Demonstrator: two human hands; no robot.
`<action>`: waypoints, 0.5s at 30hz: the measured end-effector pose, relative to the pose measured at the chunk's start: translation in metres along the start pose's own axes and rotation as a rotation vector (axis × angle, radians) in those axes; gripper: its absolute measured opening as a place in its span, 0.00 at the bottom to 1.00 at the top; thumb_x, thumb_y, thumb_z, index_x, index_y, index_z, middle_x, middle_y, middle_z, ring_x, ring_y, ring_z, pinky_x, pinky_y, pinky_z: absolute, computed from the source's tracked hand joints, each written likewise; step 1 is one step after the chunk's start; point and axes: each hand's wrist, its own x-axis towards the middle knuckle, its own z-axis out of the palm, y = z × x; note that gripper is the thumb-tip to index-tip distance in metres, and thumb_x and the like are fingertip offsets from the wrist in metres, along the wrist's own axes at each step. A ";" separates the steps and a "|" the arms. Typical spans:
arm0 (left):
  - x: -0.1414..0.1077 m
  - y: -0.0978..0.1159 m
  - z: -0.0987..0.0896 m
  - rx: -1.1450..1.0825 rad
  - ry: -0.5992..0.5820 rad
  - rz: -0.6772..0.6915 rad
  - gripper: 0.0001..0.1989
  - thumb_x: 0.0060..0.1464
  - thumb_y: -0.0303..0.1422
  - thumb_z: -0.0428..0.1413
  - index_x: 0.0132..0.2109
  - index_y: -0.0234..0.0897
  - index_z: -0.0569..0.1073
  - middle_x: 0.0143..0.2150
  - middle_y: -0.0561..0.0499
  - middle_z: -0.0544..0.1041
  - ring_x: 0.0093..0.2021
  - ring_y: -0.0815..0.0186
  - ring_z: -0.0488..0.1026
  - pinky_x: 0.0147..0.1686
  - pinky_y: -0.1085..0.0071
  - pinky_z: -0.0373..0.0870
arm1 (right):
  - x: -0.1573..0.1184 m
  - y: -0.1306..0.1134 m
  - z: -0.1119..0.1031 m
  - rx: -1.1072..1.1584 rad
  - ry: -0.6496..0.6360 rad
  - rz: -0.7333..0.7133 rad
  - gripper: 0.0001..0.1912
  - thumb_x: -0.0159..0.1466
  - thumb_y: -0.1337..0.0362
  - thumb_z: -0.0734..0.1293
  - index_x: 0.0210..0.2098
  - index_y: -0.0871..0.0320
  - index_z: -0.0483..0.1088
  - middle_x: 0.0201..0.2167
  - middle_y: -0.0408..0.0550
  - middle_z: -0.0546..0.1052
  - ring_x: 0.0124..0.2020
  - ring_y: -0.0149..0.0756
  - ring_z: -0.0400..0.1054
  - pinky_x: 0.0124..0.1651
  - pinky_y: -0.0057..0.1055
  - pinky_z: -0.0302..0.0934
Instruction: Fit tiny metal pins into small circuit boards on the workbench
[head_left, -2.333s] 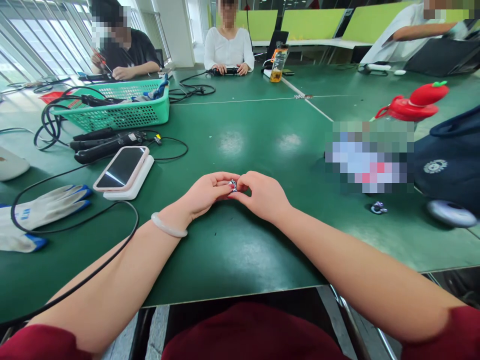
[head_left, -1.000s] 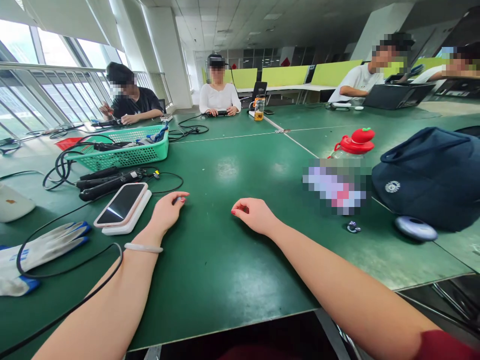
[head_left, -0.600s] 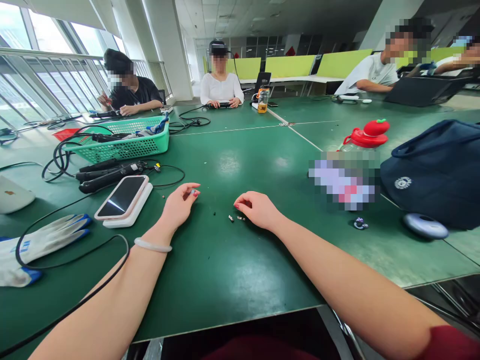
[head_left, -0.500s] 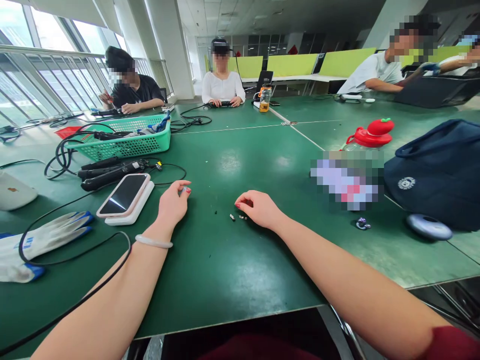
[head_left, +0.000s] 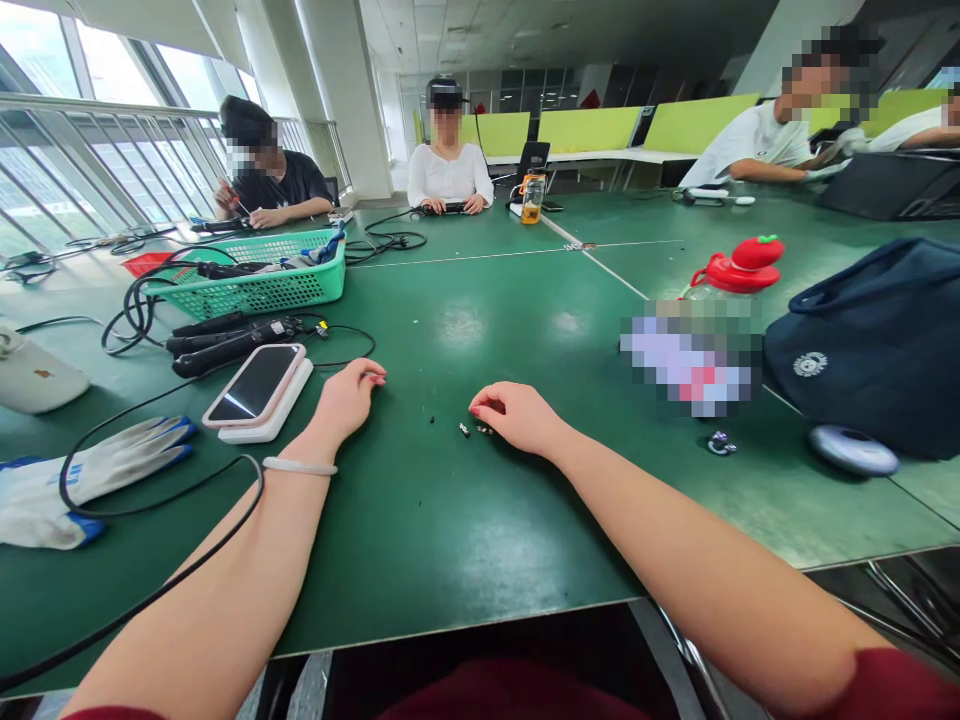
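Observation:
My left hand (head_left: 349, 402), with a pale bangle (head_left: 301, 466) on the wrist, rests over the table right of a phone. Its fingers are bent together, and what they hold, if anything, is hidden. My right hand (head_left: 519, 415) lies on its side on the table, thumb and finger tips meeting; nothing can be made out between them. Close by its thumb are a small black-and-silver piece (head_left: 464, 430) and another small metallic piece (head_left: 485, 430), partly beside the palm. A tiny black bit (head_left: 432, 419) sits between my two hands.
Left are a pink-cased phone (head_left: 256, 384) on a white box, a glove (head_left: 112, 475), black handheld devices (head_left: 232, 340) with cables and a green basket (head_left: 255, 290). Right are a red-lidded bottle (head_left: 742, 265), a navy bag (head_left: 877, 350) and a rounded case (head_left: 853, 450). Several people sit around the table.
My left hand has turned slightly, its fingertips now pointing further right and its thumb less visible. My right hand stays in place. The view has shifted slightly.

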 end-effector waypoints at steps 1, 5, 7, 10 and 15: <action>-0.005 0.008 0.004 -0.060 -0.098 0.081 0.11 0.56 0.30 0.46 0.40 0.37 0.72 0.39 0.47 0.79 0.42 0.63 0.74 0.49 0.65 0.66 | 0.000 0.000 0.000 0.000 -0.001 -0.003 0.09 0.61 0.62 0.62 0.30 0.56 0.73 0.29 0.43 0.75 0.28 0.28 0.64 0.33 0.27 0.57; -0.024 0.038 0.019 -0.400 -0.436 0.226 0.12 0.58 0.36 0.46 0.41 0.37 0.72 0.41 0.48 0.79 0.45 0.64 0.75 0.50 0.64 0.68 | 0.001 0.000 -0.001 -0.006 -0.011 -0.031 0.08 0.61 0.63 0.63 0.31 0.56 0.74 0.27 0.42 0.74 0.28 0.28 0.64 0.33 0.27 0.56; -0.030 0.046 0.022 -0.488 -0.441 0.219 0.12 0.57 0.37 0.48 0.41 0.37 0.73 0.42 0.47 0.79 0.45 0.63 0.75 0.50 0.63 0.69 | 0.001 0.000 -0.004 0.000 -0.038 -0.038 0.07 0.60 0.63 0.65 0.32 0.56 0.75 0.26 0.41 0.74 0.28 0.28 0.64 0.33 0.27 0.56; -0.030 0.047 0.022 -0.563 -0.382 0.147 0.13 0.56 0.38 0.50 0.42 0.36 0.73 0.43 0.46 0.78 0.43 0.63 0.75 0.47 0.62 0.72 | -0.001 -0.001 -0.007 -0.013 -0.110 -0.069 0.11 0.55 0.60 0.70 0.38 0.55 0.75 0.30 0.42 0.74 0.28 0.27 0.64 0.35 0.27 0.57; -0.028 0.046 0.023 -0.540 -0.405 0.041 0.14 0.56 0.39 0.51 0.43 0.35 0.72 0.43 0.45 0.77 0.37 0.65 0.76 0.38 0.64 0.74 | -0.002 -0.005 -0.001 -0.151 -0.156 -0.148 0.14 0.55 0.60 0.72 0.41 0.56 0.75 0.35 0.45 0.73 0.34 0.31 0.66 0.39 0.29 0.58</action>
